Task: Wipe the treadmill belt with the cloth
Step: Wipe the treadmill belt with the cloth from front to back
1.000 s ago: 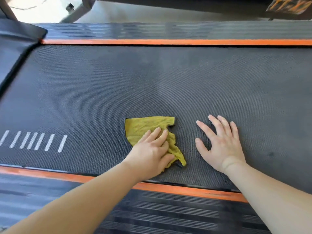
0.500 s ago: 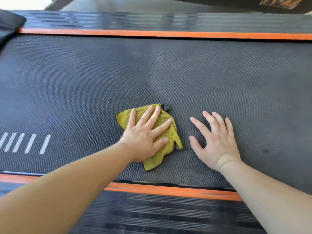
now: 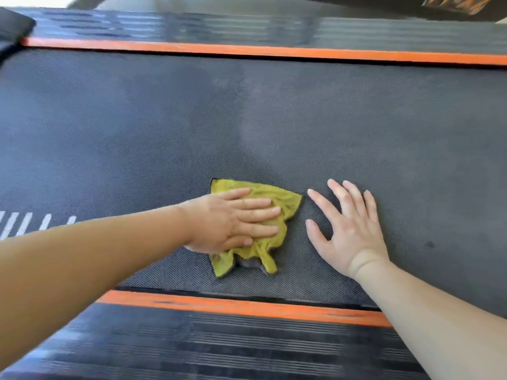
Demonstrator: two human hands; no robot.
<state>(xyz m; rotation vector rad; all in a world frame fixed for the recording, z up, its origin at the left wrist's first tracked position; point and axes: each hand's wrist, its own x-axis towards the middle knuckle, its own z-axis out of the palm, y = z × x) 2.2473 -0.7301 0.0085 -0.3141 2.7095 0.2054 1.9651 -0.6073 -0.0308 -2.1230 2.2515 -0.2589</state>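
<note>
A crumpled yellow cloth (image 3: 285, 200) lies on the dark textured treadmill belt (image 3: 247, 119), near its front edge. My left hand (image 3: 233, 220) presses flat on the cloth with straight fingers pointing right; it covers the cloth's left and middle part. My right hand (image 3: 348, 229) rests flat on the bare belt just right of the cloth, fingers spread and apart from the cloth.
Orange strips border the belt at the far side (image 3: 247, 52) and the near side (image 3: 247, 308), each with a ribbed black side rail (image 3: 219, 349) beyond it. White stripe marks (image 3: 24, 223) sit on the belt at the left.
My left hand has turned so its fingers point right, and it has slid the cloth a little to the right across the belt. My right hand has stayed flat in place.
</note>
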